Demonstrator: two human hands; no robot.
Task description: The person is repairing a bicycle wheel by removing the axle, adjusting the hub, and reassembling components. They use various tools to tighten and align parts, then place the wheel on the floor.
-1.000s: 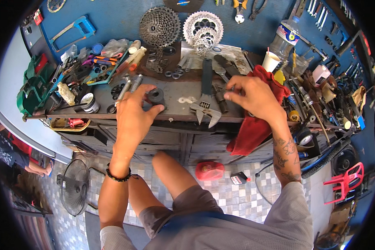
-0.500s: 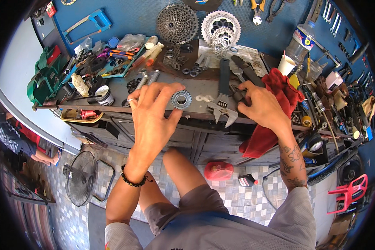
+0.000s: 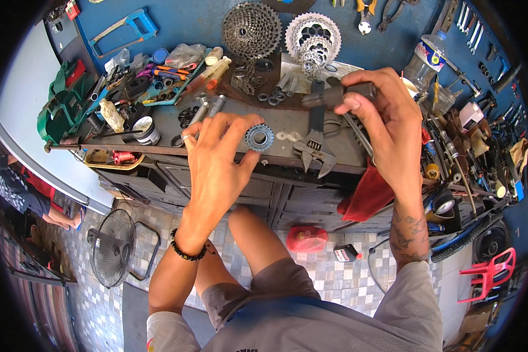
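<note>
My left hand [image 3: 216,155] pinches a small grey-blue toothed ring [image 3: 250,141] between thumb and fingers, above the bench's front edge. The ring's hollow centre faces up. Raised over the right part of the bench, my right hand [image 3: 398,126] grips a dark, roughly cylindrical metal tool [image 3: 328,98]; motion blurs it, so its exact kind is unclear. Its narrower end points left. Between my hands an adjustable wrench [image 3: 315,145] lies on the bench, its jaws toward me and its handle partly covered by the raised tool.
Bicycle cassettes [image 3: 251,30] and a blue hacksaw [image 3: 123,32] hang on the blue wall. Loose tools and a white tub [image 3: 146,131] crowd the left side. A red cloth [image 3: 366,192] drapes over the front edge. A plastic bottle [image 3: 426,61] stands right. A fan [image 3: 112,247] is on the floor.
My right hand has picked the dark cylindrical tool up off the bench and lifted it up and away from the edge. My left hand still holds the toothed ring in nearly the same place.
</note>
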